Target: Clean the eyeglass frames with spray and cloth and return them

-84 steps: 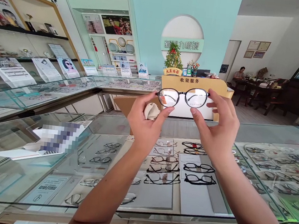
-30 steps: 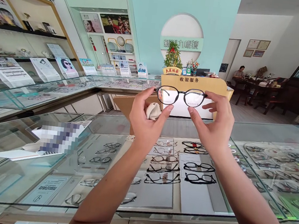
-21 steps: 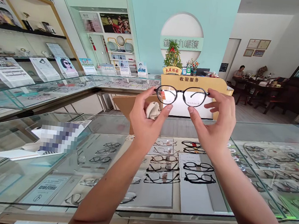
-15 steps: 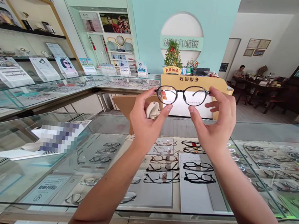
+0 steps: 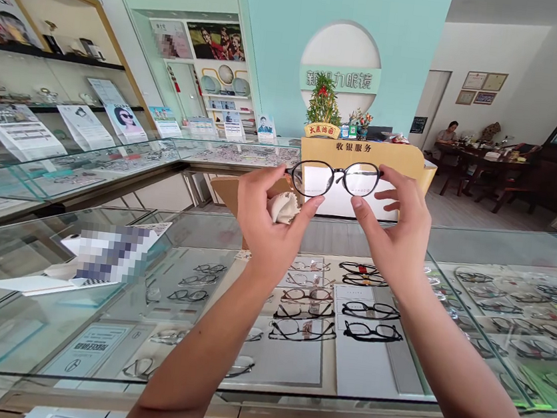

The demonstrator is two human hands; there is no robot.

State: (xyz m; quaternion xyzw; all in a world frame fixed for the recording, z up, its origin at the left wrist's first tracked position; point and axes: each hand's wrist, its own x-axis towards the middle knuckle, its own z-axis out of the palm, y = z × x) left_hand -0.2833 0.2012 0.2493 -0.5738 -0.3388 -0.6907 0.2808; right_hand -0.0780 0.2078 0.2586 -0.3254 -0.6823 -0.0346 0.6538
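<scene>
A pair of round black-framed eyeglasses (image 5: 339, 171) is held up in front of me above the glass counter, its lenses upright. My left hand (image 5: 272, 232) grips the left end of the frame between fingers and thumb. A crumpled cream cloth (image 5: 284, 208) is tucked in that same hand, below the left lens. At the other end, my right hand (image 5: 403, 233) pinches the frame at the right hinge, its thumb under the lens and its lower fingers loosely curled. The temples are mostly hidden behind the lenses and fingers.
Beneath my forearms is a glass display counter (image 5: 178, 385) with several rows of eyeglasses (image 5: 302, 330) inside. A white folded card (image 5: 43, 284) lies on its left part. Beyond stands a yellow cashier desk (image 5: 414, 164). A person (image 5: 449, 131) sits at a table far right.
The eyeglasses have turned slightly, with the right end now nearer the centre. My right hand has shifted a little left with it; both hands keep their hold.
</scene>
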